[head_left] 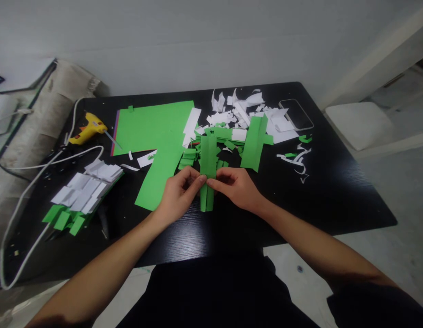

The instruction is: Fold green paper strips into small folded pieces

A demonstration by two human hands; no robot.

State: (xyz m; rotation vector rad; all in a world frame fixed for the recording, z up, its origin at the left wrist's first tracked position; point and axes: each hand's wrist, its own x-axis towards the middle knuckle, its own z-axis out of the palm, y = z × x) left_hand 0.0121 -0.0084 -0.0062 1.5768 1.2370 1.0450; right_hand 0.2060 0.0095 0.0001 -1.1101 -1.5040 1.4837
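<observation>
Between my two hands stands a folded strip of green paper [208, 157], with a lengthwise slit or seam showing at its lower end. My left hand [182, 191] pinches its left edge, thumb on the front. On the other edge, my right hand [236, 186] grips it the same way, the thumbs almost meeting. A flat green sheet [160, 175] lies beside my left hand. Past my right hand rests a creased green piece [254, 143]. Small green and white cut pieces lie behind the strip.
A yellow glue gun [90, 129] with a white cord lies at the left. Nearer is a layered white-and-green paper bundle [86, 189]. Large green sheets [150, 125] lie at the back, beside white scraps [244, 107] and a phone [296, 114]. The black table [300, 196] ends near my body.
</observation>
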